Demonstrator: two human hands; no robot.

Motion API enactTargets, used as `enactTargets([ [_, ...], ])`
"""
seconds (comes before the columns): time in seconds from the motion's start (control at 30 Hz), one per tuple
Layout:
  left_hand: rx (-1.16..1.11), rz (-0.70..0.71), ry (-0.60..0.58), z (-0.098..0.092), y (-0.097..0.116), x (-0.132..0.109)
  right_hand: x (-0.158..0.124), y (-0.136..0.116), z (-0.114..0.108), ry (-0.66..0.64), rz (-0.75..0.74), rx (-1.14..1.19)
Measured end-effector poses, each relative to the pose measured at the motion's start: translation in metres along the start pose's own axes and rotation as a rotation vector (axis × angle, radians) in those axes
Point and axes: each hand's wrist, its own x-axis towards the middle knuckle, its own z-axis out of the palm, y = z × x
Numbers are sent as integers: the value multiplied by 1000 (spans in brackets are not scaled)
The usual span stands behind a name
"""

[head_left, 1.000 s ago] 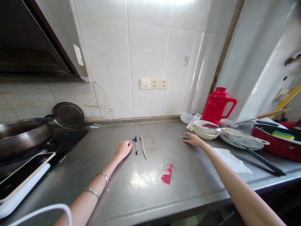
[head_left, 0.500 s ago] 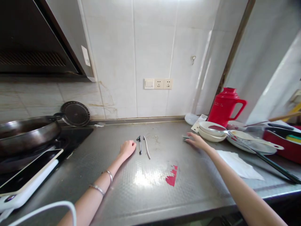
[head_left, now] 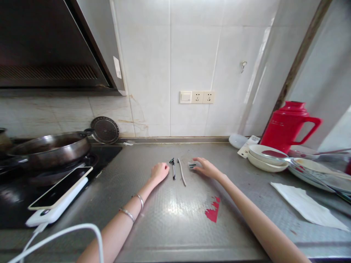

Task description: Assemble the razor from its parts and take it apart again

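My left hand (head_left: 160, 172) rests on the steel counter (head_left: 153, 226), fingers curled in and nothing seen in them. Just right of it lies a razor (head_left: 173, 170) with a dark head and a silver-and-black handle. A thin, slightly bent whitish stick (head_left: 181, 172) lies beside the razor. On the far side of that stick, my right hand (head_left: 206, 168) has a small clear piece with dark stripes (head_left: 192, 166) between thumb and fingers, low over the counter. Its exact kind is too small to make out.
At left, a pan (head_left: 52, 149) sits on the stove, with a phone (head_left: 61, 188) on a white power bank and a cable (head_left: 65, 228) in front. At right stand a red thermos (head_left: 285, 126), stacked bowls (head_left: 267, 164) and a paper napkin (head_left: 307, 204). A red patch (head_left: 213, 211) marks the counter.
My right hand has moved left across the counter with the small striped piece, closer to the whitish stick. My left hand stays by the razor. The view has turned left.
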Motion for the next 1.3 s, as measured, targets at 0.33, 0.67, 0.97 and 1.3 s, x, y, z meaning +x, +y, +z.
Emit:
enactTargets([
  [0.33,18,2,-34,0,1,-1,14,-16,23,-46,10,39],
  [0.67,39,-1,-36,-2,3,-3,11,-19,22,-29,14,14],
  [0.97,-21,-28,-20,-4,0,-1,9,-11,13,68,27,-53],
  [1.3,152,-79,83,-2,-30,9,-16,36,3,32,262,-319],
])
